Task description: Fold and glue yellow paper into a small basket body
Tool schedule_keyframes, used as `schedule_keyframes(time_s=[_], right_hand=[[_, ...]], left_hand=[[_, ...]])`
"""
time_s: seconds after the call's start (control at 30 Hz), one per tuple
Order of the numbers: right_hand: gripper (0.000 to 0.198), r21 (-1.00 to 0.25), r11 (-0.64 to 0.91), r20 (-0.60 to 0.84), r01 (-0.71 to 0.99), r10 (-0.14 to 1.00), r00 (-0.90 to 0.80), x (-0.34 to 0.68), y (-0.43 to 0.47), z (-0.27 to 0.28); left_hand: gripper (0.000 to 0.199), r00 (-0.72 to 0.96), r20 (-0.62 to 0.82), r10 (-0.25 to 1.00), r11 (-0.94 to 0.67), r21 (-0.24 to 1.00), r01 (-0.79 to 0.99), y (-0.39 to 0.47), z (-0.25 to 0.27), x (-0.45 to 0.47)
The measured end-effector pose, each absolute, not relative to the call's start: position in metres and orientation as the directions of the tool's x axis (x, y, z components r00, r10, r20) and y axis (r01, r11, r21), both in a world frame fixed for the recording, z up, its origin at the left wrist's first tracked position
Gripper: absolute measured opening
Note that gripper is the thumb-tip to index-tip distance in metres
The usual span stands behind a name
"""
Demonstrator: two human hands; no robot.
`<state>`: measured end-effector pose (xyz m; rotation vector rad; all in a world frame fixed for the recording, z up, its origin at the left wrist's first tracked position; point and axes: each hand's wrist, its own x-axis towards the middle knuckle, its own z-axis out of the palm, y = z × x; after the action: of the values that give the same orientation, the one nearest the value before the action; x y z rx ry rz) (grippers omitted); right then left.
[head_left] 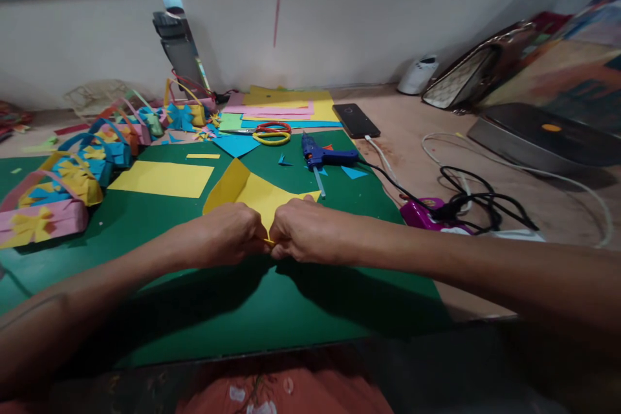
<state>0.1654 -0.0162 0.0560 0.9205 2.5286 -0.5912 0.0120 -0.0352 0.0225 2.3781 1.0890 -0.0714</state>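
Note:
Both hands grip the near edge of a creased yellow paper sheet (264,191), held just above the green mat (208,317). My left hand (235,233) is closed on it, fingers curled and thumb pressed in. Right beside it, my right hand (301,228) pinches the same edge, the knuckles almost meeting. A small fold of yellow shows between the thumbs. Beyond the sheet lie a blue glue gun (323,154) with a glue stick in it, and scissors (272,132) with red and yellow handles. A flat yellow paper rectangle (162,180) is to the left.
Several small paper baskets (104,149) line the left side. Stacked coloured paper (286,103) and a phone (356,120) lie at the back. A purple power strip (427,215) with tangled black cables (478,197) is on the right. A dark bottle (179,52) stands by the wall.

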Motion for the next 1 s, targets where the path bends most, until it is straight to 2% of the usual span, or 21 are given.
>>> schedule_keyframes(time_s=[0.2,0.43,0.73,1.0], right_hand=[[0.013,-0.334,0.687,-0.381,0.645,0.528,-0.759,0.169,-0.017,0.049],[0.016,-0.36,0.674,-0.344,0.644,0.546,-0.764,0.171,-0.015,0.046],[0.017,-0.39,0.664,-0.345,0.639,0.538,-0.769,0.172,-0.013,0.047],[0.019,-0.411,0.65,-0.371,0.639,0.521,-0.768,0.172,-0.011,0.046]], left_hand=[[0.032,0.642,-0.279,0.714,-0.518,0.407,0.753,-0.034,0.017,0.013],[0.02,0.56,-0.316,0.766,-0.461,0.338,0.821,-0.034,0.024,0.015],[0.019,0.561,-0.331,0.759,-0.442,0.372,0.817,-0.03,0.031,0.01],[0.017,0.609,-0.227,0.76,-0.461,0.472,0.751,-0.03,0.026,0.011]])
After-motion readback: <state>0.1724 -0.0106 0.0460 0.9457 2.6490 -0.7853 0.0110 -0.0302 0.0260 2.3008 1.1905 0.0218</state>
